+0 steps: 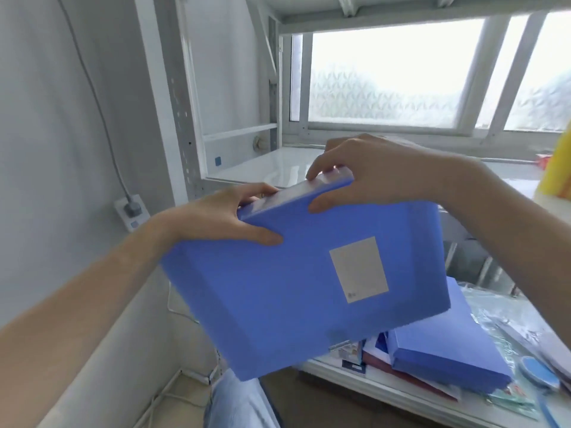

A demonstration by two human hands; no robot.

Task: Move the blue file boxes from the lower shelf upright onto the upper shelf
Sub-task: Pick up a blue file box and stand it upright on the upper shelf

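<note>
While gripped along its top edge by two hands, one blue file box point(296, 282) in mid-air, tilted, above the lower shelf point(386, 393) and in front of the upper shelf point(278, 168). Left hand point(228, 216) clamped on the upper left corner, right hand point(367, 174) clamped on the upper right. One second blue file box point(448, 344) flat on the lower shelf atop papers. One grey label point(358, 269) on the held box.
</note>
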